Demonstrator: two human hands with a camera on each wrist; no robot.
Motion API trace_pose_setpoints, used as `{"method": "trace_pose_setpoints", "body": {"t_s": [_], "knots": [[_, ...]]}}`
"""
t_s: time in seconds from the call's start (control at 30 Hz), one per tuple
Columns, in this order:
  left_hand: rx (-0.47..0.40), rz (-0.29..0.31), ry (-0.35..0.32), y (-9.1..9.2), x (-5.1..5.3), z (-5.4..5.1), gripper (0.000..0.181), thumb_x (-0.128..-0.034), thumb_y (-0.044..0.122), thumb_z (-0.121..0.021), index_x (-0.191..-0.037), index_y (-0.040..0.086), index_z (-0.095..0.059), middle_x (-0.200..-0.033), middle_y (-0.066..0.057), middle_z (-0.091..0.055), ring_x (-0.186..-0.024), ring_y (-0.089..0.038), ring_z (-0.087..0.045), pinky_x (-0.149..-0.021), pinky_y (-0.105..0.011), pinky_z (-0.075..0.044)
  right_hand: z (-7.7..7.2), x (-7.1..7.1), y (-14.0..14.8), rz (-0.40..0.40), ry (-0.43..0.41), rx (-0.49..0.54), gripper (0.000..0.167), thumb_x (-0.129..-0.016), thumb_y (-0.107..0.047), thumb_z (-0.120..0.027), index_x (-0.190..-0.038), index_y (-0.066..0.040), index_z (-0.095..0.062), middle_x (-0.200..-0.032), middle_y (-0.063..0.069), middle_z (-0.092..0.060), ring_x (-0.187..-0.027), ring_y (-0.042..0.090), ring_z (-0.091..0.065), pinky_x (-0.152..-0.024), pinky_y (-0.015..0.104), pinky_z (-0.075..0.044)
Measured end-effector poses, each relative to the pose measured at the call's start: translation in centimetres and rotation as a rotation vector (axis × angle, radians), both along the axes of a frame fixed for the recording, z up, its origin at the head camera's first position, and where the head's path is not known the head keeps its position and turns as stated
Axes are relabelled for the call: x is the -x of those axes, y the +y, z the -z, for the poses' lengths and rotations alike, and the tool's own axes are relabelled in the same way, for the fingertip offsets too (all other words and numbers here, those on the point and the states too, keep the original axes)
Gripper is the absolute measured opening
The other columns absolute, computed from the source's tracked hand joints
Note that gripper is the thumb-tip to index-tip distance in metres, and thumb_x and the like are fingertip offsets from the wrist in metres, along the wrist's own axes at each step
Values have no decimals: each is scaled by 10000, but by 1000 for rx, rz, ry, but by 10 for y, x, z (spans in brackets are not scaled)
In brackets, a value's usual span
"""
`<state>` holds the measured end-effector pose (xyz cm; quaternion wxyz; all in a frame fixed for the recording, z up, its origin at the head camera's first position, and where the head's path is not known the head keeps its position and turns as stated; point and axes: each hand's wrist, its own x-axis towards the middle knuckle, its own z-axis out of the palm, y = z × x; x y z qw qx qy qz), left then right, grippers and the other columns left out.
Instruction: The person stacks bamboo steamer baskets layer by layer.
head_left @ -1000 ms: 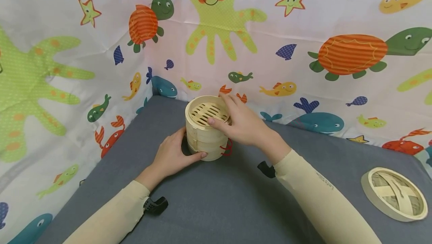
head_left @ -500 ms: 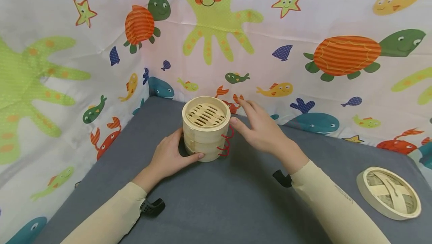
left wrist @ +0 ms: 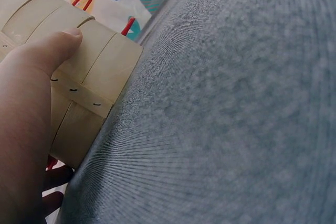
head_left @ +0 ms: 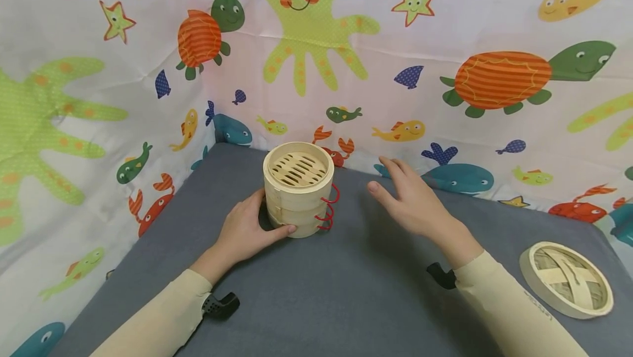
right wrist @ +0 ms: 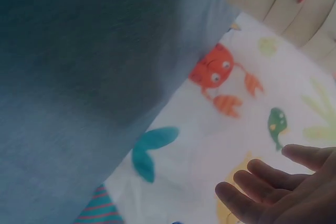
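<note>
A round bamboo steamer (head_left: 296,197) of stacked tiers stands upright on the grey table, with its slatted inner rack (head_left: 299,168) showing at the top. Red cord loops (head_left: 328,215) stick out from its right side. My left hand (head_left: 244,230) grips the steamer low on its left, thumb across the front; the other fingers are partly hidden behind it. In the left wrist view the thumb lies on the bamboo wall (left wrist: 94,51). To the right of the steamer, my right hand (head_left: 415,203) hovers apart from it, fingers extended and holding nothing.
A woven bamboo lid (head_left: 566,280) lies on the grey table (head_left: 336,302) at the far right. Behind and to the left hangs a white cloth (head_left: 366,93) printed with sea animals. A black wrist mount (head_left: 221,306) sits on the left sleeve, another (head_left: 441,276) on the right.
My right hand has let go of the steamer's top rim and moved away to the right. The left hand keeps its hold, and the steamer stays on the table.
</note>
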<state>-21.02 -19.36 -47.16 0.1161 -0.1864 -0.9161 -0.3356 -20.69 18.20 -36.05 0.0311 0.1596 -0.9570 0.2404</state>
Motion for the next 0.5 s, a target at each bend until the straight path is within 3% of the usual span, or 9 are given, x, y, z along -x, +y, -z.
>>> {"method": "trace_pose_setpoints", "body": {"t_s": [0.5], "knots": [[-6,0,-5,1,0,-2,1114,-815,722,-859,-1635,84,-458,-1513,-129,-634,-1298,-381,-654,-1033,-649,-506,7,-24,46,78,-29,4,878,-1110,-626,-502,-1721,-39,-271,-1696,262,-336,-1540,497,-334,-1191,755,-300]]}}
